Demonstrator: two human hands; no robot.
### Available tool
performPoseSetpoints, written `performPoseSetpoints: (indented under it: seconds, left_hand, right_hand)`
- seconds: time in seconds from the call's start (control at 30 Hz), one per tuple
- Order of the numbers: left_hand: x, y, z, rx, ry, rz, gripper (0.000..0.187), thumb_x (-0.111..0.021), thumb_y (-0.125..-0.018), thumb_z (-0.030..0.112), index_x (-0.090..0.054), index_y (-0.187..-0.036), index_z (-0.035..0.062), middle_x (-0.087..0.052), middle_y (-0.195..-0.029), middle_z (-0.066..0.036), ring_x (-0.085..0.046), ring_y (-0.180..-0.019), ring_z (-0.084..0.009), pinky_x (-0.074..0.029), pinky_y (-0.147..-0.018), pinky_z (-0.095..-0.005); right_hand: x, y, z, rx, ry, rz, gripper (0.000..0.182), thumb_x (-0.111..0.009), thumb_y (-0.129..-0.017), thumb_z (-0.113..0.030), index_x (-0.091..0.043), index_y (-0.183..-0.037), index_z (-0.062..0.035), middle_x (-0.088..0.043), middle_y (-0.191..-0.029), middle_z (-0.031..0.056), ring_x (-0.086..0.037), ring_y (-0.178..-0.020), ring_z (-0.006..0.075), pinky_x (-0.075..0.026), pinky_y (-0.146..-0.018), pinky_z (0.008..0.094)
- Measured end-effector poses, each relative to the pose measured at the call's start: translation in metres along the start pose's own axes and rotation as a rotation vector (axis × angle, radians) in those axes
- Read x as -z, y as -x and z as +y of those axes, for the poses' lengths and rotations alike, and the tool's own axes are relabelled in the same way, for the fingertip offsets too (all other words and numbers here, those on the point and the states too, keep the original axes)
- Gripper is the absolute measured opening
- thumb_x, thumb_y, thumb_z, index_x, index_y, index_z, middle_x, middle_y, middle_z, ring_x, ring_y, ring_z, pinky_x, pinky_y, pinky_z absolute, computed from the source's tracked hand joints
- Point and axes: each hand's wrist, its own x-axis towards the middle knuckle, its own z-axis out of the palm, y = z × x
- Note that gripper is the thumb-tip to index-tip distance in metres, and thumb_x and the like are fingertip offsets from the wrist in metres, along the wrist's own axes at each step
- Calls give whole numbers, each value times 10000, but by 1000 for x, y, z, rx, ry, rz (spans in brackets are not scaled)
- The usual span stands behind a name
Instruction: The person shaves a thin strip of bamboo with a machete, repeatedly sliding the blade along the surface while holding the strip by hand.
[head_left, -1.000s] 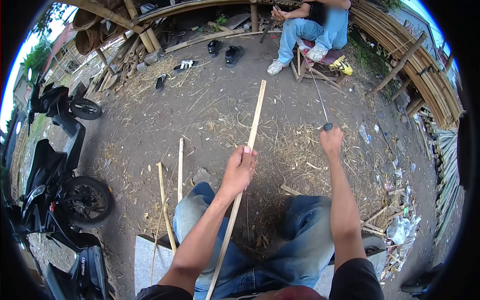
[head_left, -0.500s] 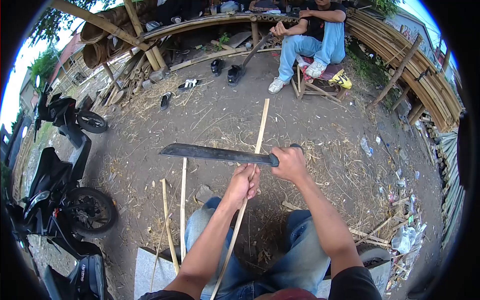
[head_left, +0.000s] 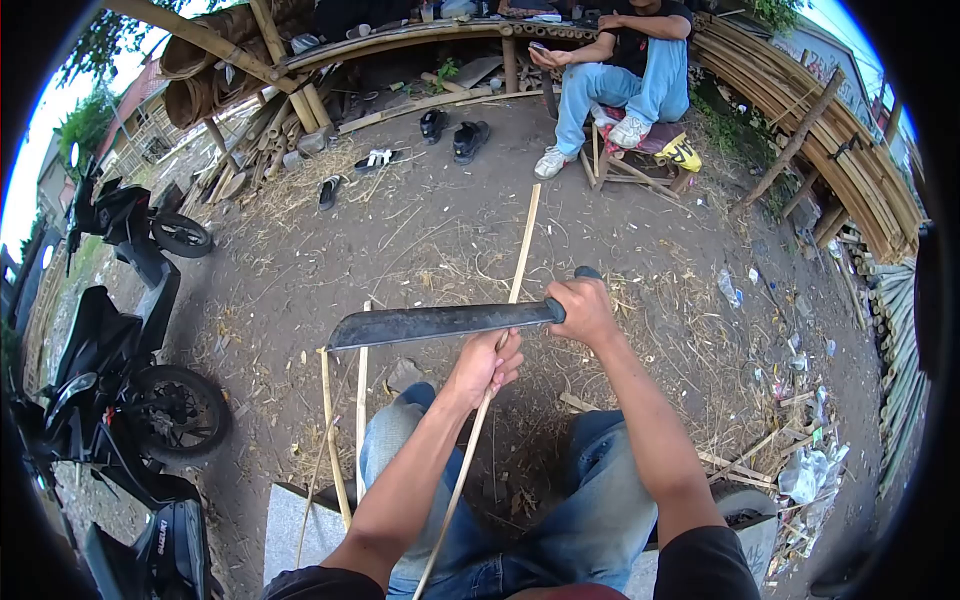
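My left hand (head_left: 484,366) grips a long thin bamboo strip (head_left: 518,258) that runs from my lap out over the dirt ground. My right hand (head_left: 583,309) holds the handle of a dark machete (head_left: 440,322). Its blade lies crosswise, pointing left, over the strip just above my left hand. Two shorter bamboo strips (head_left: 344,420) lean by my left knee.
Another person in jeans (head_left: 622,75) sits on a small stool ahead. Sandals (head_left: 451,132) lie on the ground near a bamboo platform. Parked motorcycles (head_left: 120,370) stand at left. Stacked bamboo poles (head_left: 860,170) line the right, with litter (head_left: 805,470) below.
My right hand swung the machete down from an upright raised position to lie across the strip; since half a second ago the blade tilted slightly and moved a little lower.
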Motion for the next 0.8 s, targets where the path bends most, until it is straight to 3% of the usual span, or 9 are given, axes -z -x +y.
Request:
performPoseSetpoints:
  seconds: [0.1,0.23,0.27,0.33,0.5,0.63,0.7,0.77,0.8]
  left_hand:
    - [-1,5,0,52,83,-60,240,-385,-1084,272,-471,-938,102,-321,-544,61,-288,-381,-47,-243,-325,-197]
    - [5,12,2,79,234,-152,287,-365,-1098,323,-469,-942,106,-328,-543,61,-271,-355,-49,-247,-307,-199]
    - [7,13,3,114,280,-187,299,-364,-1100,336,-467,-940,105,-327,-541,60,-274,-353,-51,-255,-306,-200]
    - [12,13,8,111,290,-216,288,-379,-1096,332,-478,-960,98,-333,-546,57,-279,-355,-53,-261,-305,-200]
    - [12,13,18,40,341,-169,257,-427,-1085,311,-514,-1040,73,-369,-570,47,-304,-365,-59,-268,-311,-199]
    - [15,3,13,-156,42,-56,270,-443,-1084,293,-521,-1097,35,-422,-617,27,-342,-385,-57,-281,-336,-209]
    - [8,3,11,-259,-264,73,306,-426,-1091,308,-515,-1103,15,-427,-644,24,-345,-397,-53,-281,-343,-219]
    - [3,3,11,-247,-350,94,346,-404,-1097,329,-497,-1139,-1,-427,-668,28,-328,-407,-53,-282,-355,-225]
    - [0,4,11,-236,-339,100,331,-395,-1099,328,-510,-1057,21,-410,-649,32,-320,-414,-51,-273,-363,-230]
  right_hand:
    - [7,0,16,17,34,21,175,-705,-641,-149,-578,-736,-75,-646,-651,115,-663,-629,347,-532,-614,449]
    - [18,2,50,-816,204,18,184,-639,-757,-137,-687,-843,18,-700,-817,251,-689,-828,443,-545,-753,526]
    - [18,8,57,-814,201,19,184,-639,-757,-137,-687,-843,18,-700,-817,251,-689,-828,443,-545,-753,526]
    - [13,20,68,-1024,216,121,199,-626,-784,-127,-709,-869,32,-683,-825,299,-675,-862,481,-533,-778,548]
    - [10,28,62,-972,71,172,187,-634,-796,-130,-712,-843,33,-680,-816,294,-676,-838,469,-530,-769,518]
    - [17,10,26,-773,-73,92,186,-645,-798,-147,-709,-835,24,-679,-780,268,-678,-788,443,-524,-721,494]
    - [15,8,8,-670,-83,76,162,-648,-780,-141,-697,-811,10,-676,-751,246,-677,-750,430,-524,-692,488]
    - [19,3,-11,-571,-87,53,138,-652,-763,-135,-686,-787,-4,-674,-721,225,-676,-713,418,-524,-663,481]
    - [23,-1,-22,-481,-75,-15,117,-656,-737,-130,-667,-774,-19,-670,-700,201,-671,-676,405,-526,-645,474]
